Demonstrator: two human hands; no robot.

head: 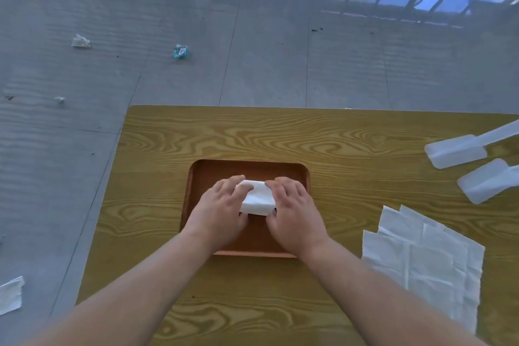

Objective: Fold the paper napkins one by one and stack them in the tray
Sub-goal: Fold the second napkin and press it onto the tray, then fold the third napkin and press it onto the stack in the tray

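Note:
A brown wooden tray (205, 170) lies in the middle of the wooden table. Over it sits a small white folded napkin stack (258, 199). My left hand (219, 211) grips its left side and my right hand (293, 213) grips its right side, fingers curled onto the top. Whether the stack rests on the tray floor or hovers just above it is hidden by my hands. A pile of unfolded white napkins (421, 258) lies spread on the table at the right.
Two translucent white plastic pieces (460, 152) lie at the table's right edge. The table (252, 135) ends at the left over a grey floor with crumpled litter (180, 51) and a napkin (10, 295). Railings stand at the back.

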